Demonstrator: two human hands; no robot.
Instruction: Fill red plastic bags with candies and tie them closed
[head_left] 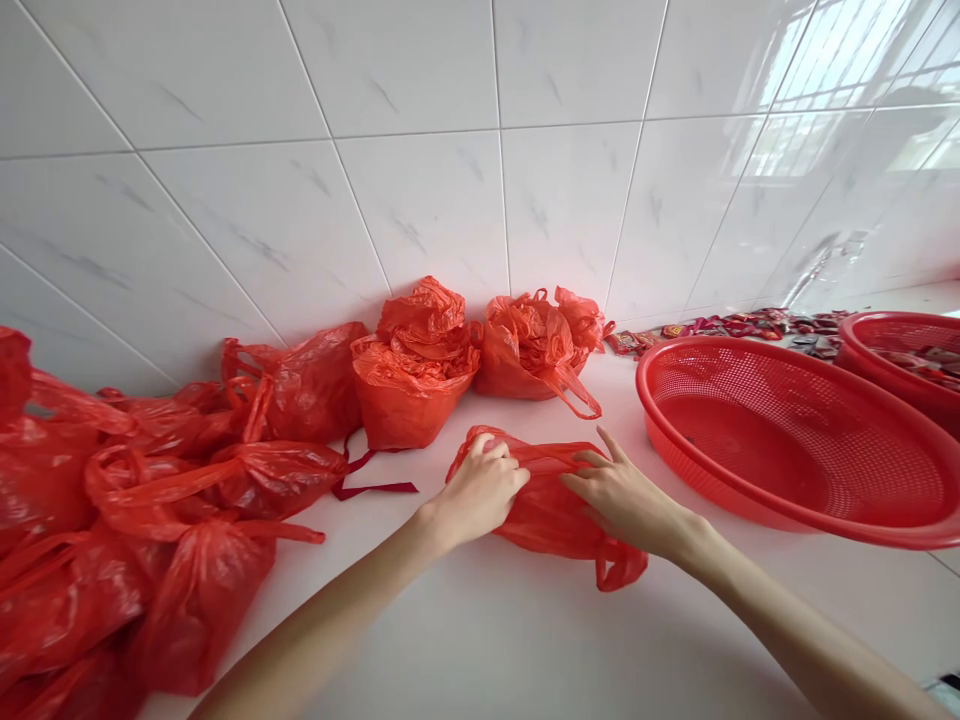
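A red plastic bag (551,515) lies on the white counter between my two hands, with one handle loop hanging toward me on the right. My left hand (484,485) is closed on the left part of the bag, near its upper edge. On the other side, my right hand (619,490) pinches the rim of the bag, its index finger stretched out away from it. What the bag holds, if anything, cannot be made out. Just beyond it sit two open red bags, the left bag (412,390) and the right bag (532,350), both stuffed with crumpled red plastic.
Several filled red bags (210,580) are heaped along the left. A large red perforated basket (735,460) stands at the right, and a second basket (930,360) behind it holds small packets. More small wrapped packets (735,325) lie along the tiled wall (420,200).
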